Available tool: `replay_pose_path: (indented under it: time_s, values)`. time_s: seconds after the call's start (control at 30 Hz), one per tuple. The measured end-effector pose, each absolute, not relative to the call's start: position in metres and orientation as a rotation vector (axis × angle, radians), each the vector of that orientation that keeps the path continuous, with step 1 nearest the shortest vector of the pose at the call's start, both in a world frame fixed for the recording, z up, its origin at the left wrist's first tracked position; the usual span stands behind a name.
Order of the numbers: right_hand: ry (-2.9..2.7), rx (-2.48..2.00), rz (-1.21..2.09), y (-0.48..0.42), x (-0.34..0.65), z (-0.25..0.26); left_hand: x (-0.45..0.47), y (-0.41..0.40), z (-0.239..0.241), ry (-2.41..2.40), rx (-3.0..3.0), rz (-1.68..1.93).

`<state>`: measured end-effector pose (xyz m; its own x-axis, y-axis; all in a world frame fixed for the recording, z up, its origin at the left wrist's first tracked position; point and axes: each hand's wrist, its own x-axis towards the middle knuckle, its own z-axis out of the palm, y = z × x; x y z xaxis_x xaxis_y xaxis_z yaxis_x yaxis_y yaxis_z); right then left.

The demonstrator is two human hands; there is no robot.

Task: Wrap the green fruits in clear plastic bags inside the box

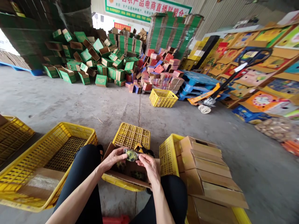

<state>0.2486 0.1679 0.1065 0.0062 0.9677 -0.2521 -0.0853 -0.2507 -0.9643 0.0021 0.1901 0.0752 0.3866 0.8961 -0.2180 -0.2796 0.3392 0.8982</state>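
Both my hands hold one small round green fruit in a clear wrapper [131, 154] above an open cardboard box [126, 175]. My left hand [114, 158] pinches its left side. My right hand [148, 165] grips its right side with closed fingers. The box lies on a yellow plastic crate [132, 135] between my knees, and more dark fruit shows inside it.
A large yellow crate [44, 169] with a plastic-covered sheet sits at my left. Flattened cardboard boxes [205, 174] are stacked in a yellow crate at my right. Piles of green and red cartons [112, 62], a yellow basket [163, 97] and a pallet jack [210, 99] stand farther off.
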Motion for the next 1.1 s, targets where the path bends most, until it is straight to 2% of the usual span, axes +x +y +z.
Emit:
replay_pose_path:
  time_s: [0.23, 0.53, 0.8, 1.1]
  values:
    - [-1.093, -1.314, 1.423, 0.167, 0.252, 0.108, -0.002, 0.193, 0.063, 0.863, 0.703, 0.768]
    - [-1.176, -1.246, 1.434, 0.163, 0.248, 0.121, -0.003, 0.190, 0.074, 0.862, 0.671, 0.780]
    - [-1.041, -1.246, 1.409, 0.164, 0.249, 0.113, -0.005, 0.188, 0.074, 0.763, 0.745, 0.886]
    - [-1.230, -1.331, 1.342, 0.166, 0.247, 0.110, -0.001, 0.188, 0.075, 0.748, 0.798, 0.891]
